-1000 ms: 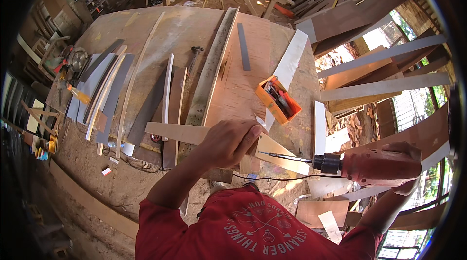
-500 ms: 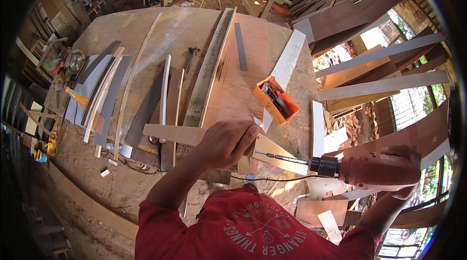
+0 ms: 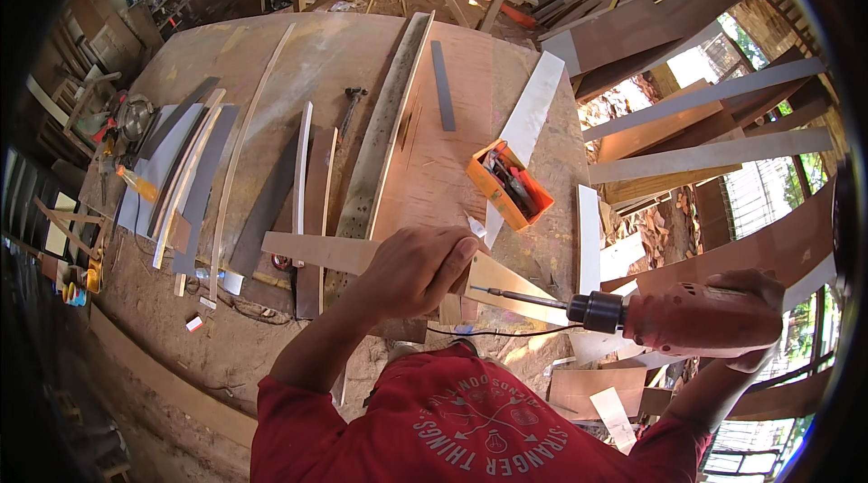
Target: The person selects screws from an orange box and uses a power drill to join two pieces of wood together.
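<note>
My left hand (image 3: 420, 268) is closed over pale wooden strips near the bench's front edge. One strip (image 3: 316, 250) runs out to the left of the fist, and another pale wooden piece (image 3: 524, 291) tapers away to the right. How they meet is hidden under my fingers. My right hand (image 3: 752, 289) grips a worn red power drill (image 3: 696, 318) with a black chuck (image 3: 597, 310). The drill's long thin bit (image 3: 520, 296) points left, its tip close beside the wood under my left hand. Whether the tip touches the wood I cannot tell.
An orange open-topped box (image 3: 509, 185) of tools stands on the large wooden bench (image 3: 362, 58). A hammer (image 3: 351, 111), long boards and grey strips lie across it. A circular saw (image 3: 134, 117) sits at the far left. Leaning planks (image 3: 714, 158) crowd the right side; a dark cord (image 3: 506, 333) hangs near me.
The drill has shifted slightly left, its bit tip coming a little nearer my left hand. The left hand keeps its grip, and the view has moved slightly.
</note>
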{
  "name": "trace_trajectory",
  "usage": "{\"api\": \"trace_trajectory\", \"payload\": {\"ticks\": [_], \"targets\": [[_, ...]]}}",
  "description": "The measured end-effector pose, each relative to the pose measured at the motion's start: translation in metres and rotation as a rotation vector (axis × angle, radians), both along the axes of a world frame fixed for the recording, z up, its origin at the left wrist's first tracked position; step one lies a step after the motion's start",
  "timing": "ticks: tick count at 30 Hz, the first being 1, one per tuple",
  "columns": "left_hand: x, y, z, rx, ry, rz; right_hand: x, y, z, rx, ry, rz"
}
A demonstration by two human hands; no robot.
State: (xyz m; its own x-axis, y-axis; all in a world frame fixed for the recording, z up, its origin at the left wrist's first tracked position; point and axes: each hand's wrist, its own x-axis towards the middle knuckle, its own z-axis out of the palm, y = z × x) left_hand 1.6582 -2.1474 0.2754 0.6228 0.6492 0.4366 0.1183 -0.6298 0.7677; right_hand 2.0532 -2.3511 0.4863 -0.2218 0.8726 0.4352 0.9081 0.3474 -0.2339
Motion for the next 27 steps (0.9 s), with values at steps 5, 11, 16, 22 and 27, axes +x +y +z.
{"api": "trace_trajectory", "payload": {"ticks": [5, 11, 16, 22, 27], "targets": [[0.003, -0.001, -0.006, 0.056, -0.088, 0.024, -0.003, 0.001, -0.001, -0.059, -0.038, -0.031], [0.002, -0.002, 0.0, 0.033, -0.033, 0.033, -0.01, 0.007, -0.003, -0.053, -0.02, -0.05], [0.004, -0.001, -0.002, 0.048, -0.073, 0.043, -0.004, 0.002, -0.012, -0.061, -0.028, -0.083], [0.005, 0.001, 0.003, -0.036, -0.032, 0.029, -0.031, 0.008, -0.018, -0.047, -0.036, -0.171], [0.007, 0.004, -0.002, -0.02, -0.04, 0.033, -0.032, 0.013, -0.017, -0.01, -0.045, -0.141]]}}
